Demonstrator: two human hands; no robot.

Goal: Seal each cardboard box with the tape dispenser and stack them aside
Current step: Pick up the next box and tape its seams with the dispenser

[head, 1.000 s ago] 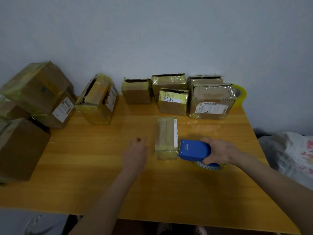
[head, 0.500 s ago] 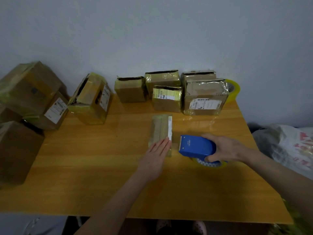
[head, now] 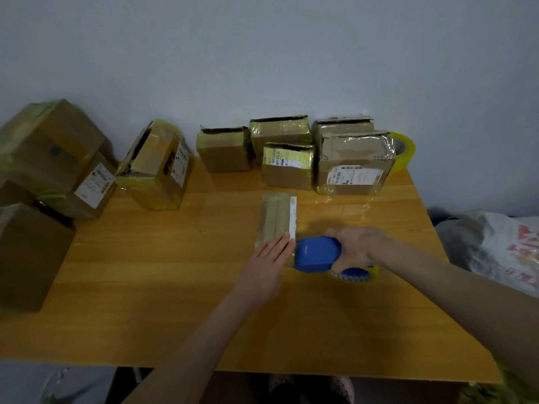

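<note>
Head view, change. A second ago the left hand (head: 264, 266) lies on the table (head: 175, 287) at 9 o'clock of the small flat box (head: 277, 217). Now it is flat on the box's near end, fingers straight and together, pressing down and gripping nothing. The right hand (head: 357, 247) has its fingers curled over the blue tape dispenser (head: 316, 255). The dispenser's nose, a little apart half a second ago, is now against the box's near right corner, at 3 o'clock of the left fingertips.

Meaning, as a judgement: the box is pinned and the dispenser is lined up to start or finish a strip. This box is not yet stacked aside.

Head view, position. The small flat box lies just past table centre, long axis toward 12. The tape roll (head: 354, 274) sits under the dispenser, on the 6 o'clock side of the right hand.

Head view, containers.
- Small flat box: flaps down, seam along the middle, white label strip on its right edge. Contents not visible.
- Back row of boxes (head: 287, 167) at 12 to 1 o'clock: tops look torn and gaping, insides dark, contents cannot be told.
- Tilted box (head: 157, 167) at 11 o'clock: end flap open, inside unreadable.
- Piled boxes (head: 49, 147) at 9 to 10 o'clock: closed faces only.
- Spare yellow roll (head: 405, 151) at the 1 o'clock corner, behind the labelled box (head: 354, 167).
- Plastic bag (head: 501, 249) off the table at 3 o'clock.
</note>
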